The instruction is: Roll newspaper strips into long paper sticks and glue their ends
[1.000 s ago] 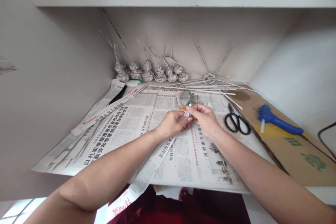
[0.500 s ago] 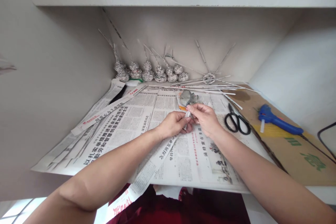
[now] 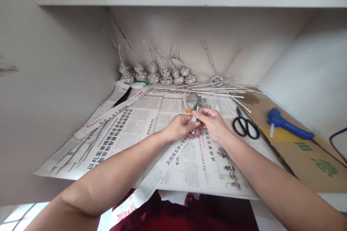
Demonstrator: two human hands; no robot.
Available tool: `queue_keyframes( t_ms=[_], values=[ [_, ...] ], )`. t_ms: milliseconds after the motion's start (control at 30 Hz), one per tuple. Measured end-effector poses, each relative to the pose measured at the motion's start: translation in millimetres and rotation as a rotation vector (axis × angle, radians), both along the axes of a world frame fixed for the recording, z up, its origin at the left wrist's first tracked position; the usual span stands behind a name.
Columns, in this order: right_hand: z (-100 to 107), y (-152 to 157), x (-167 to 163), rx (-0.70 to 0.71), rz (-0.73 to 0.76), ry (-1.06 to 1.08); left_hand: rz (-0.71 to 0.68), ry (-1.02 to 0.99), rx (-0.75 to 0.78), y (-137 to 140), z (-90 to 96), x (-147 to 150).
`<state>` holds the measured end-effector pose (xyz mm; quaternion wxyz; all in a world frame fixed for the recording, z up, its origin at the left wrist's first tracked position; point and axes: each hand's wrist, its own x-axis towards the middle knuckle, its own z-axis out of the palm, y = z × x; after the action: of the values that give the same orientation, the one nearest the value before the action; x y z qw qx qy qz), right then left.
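Observation:
Between my two hands is the narrow end of a long newspaper strip, and its broad tail runs down past the table's front edge. My left hand pinches the strip between thumb and fingers. Closed on the rolled tip just to the right is my right hand, its fingertips touching those of the left. Part of the rolled end is hidden by my fingers. Directly beyond my hands lies a crumpled grey-green item, whose kind I cannot make out.
Several gourd-shaped woven paper pieces line the back wall, beside thin paper sticks. Black scissors and a blue glue gun lie on the right, the latter on cardboard. Cut newspaper strips are stacked left.
My fingers have shifted slightly on the strip's end. The strip's tail lies almost as before, and the grey-green item shows a little differently behind my right hand.

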<state>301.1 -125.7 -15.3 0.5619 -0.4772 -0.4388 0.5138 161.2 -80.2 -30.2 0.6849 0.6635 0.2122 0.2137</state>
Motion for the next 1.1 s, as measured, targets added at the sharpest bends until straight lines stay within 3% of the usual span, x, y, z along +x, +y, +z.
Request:
queue_keyframes(
  t_ms=[167, 500, 733, 933, 1100],
  values=[
    [-2.6, 1.3, -1.3, -0.022, -0.039, 0.005, 0.004, 0.033, 0.046, -0.5, -2.1, 0.2],
    [3.8, -0.4, 4.5, -0.025, 0.114, -0.052, -0.041, 0.052, 0.000, 2.2, -1.0, -1.0],
    [3.9, 0.5, 1.5, -0.051, -0.059, 0.009, -0.071, 0.075, 0.018, -1.1, -1.0, -0.6],
    [5.4, -0.1, 6.5, -0.066, 0.127, -0.060, -0.082, 0.063, -0.058, 0.4, 1.2, -1.7],
    [5.8, 0.4, 6.4, -0.067, -0.043, -0.002, -0.097, 0.058, -0.053, 0.0, -0.1, -0.9]
  ],
)
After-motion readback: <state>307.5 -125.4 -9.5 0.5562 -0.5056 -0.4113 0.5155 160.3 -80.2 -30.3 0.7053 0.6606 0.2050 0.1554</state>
